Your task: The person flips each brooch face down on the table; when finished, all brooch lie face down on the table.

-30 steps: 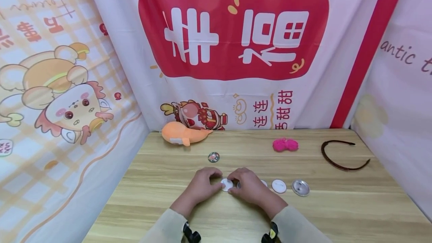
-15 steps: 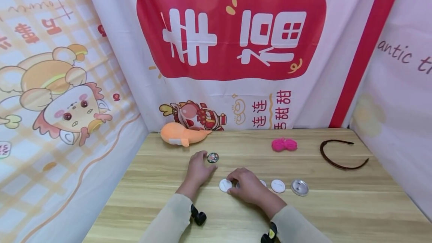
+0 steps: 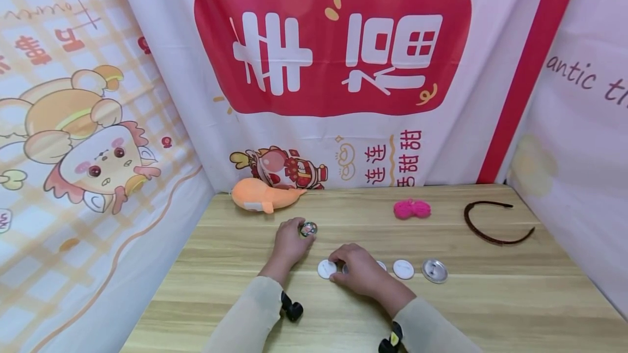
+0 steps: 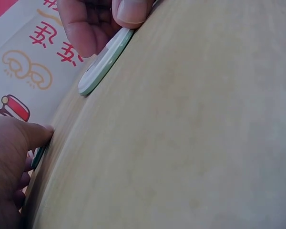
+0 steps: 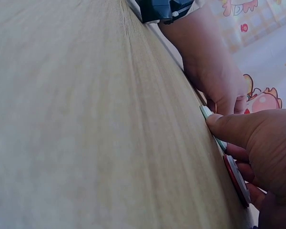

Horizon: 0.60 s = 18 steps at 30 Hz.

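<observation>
My left hand (image 3: 288, 243) pinches a dark patterned button badge (image 3: 308, 229) lying face up on the wooden table; in the left wrist view only a dark sliver of that badge shows past the thumb. Nearer to me, my right hand (image 3: 362, 271) holds the right edge of a white-backed button badge (image 3: 326, 269) between thumb and forefinger. Its thin green rim shows in the left wrist view, where the white badge (image 4: 102, 67) lies flat on the wood. Under the right palm is another badge with a red rim (image 5: 236, 180), mostly hidden in the head view.
To the right of the right hand lie a white badge (image 3: 403, 269) and a silver metal-backed badge (image 3: 434, 271). Farther back are an orange plush toy (image 3: 265, 196), a pink yarn bundle (image 3: 412, 209) and a brown headband (image 3: 473, 226). Printed cloth (image 3: 333, 124) hangs behind the table.
My left hand has left the white badge, moved up and away to the patterned badge and closed its fingers on it. The right hand has stayed at the white badge.
</observation>
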Each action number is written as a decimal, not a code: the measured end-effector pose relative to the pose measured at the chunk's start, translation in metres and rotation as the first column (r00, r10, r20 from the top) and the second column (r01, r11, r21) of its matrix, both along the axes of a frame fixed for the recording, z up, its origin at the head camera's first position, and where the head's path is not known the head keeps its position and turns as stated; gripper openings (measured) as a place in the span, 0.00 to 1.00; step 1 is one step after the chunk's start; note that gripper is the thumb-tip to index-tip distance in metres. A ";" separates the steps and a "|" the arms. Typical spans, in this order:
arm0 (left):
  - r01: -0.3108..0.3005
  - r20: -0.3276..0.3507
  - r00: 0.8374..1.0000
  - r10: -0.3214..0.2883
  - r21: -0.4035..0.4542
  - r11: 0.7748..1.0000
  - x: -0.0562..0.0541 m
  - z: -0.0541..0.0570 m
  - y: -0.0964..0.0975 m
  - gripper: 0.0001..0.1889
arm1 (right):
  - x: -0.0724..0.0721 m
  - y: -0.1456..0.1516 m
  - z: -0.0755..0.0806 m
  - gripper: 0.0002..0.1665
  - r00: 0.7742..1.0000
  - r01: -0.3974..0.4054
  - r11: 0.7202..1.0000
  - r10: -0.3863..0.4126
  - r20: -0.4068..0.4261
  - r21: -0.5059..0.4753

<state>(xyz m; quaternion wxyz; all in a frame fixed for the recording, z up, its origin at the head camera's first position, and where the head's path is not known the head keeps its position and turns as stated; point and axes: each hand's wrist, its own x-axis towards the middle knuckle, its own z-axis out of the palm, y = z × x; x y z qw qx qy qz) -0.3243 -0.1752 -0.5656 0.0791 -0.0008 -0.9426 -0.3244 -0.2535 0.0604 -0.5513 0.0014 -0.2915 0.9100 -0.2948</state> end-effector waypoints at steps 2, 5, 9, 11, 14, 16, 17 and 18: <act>0.002 -0.006 1.000 -0.002 0.009 1.000 0.000 0.000 0.000 0.30 | 0.000 0.000 -0.001 0.22 1.000 0.000 1.000 0.000 0.001 0.002; 0.002 -0.010 1.000 -0.001 0.019 1.000 0.001 0.001 0.000 0.29 | 0.000 0.000 -0.001 0.22 1.000 -0.002 1.000 0.002 0.000 0.008; -0.001 -0.005 1.000 0.001 0.026 1.000 0.001 0.001 -0.001 0.28 | 0.000 0.000 -0.001 0.22 1.000 -0.004 1.000 0.004 0.002 0.009; 0.003 0.007 1.000 -0.003 0.036 0.999 0.002 0.001 -0.003 0.28 | 0.000 0.000 0.000 0.22 1.000 -0.005 1.000 0.005 0.002 0.008; 0.022 0.020 1.000 -0.023 0.050 0.999 0.004 0.000 -0.007 0.27 | 0.001 0.000 0.001 0.22 1.000 -0.005 1.000 0.005 -0.001 0.005; 0.048 0.024 0.998 -0.049 0.068 0.997 0.007 0.001 -0.011 0.26 | 0.001 0.000 0.001 0.22 1.000 -0.006 1.000 0.006 -0.003 0.000; 0.062 0.023 0.998 -0.064 0.076 0.995 0.009 0.001 -0.014 0.26 | 0.001 0.000 0.001 0.22 1.000 -0.004 1.000 0.004 -0.001 -0.003; 0.077 0.021 0.997 -0.079 0.082 0.994 0.011 0.000 -0.017 0.26 | 0.001 0.000 0.000 0.22 1.000 -0.003 1.000 0.003 -0.001 -0.005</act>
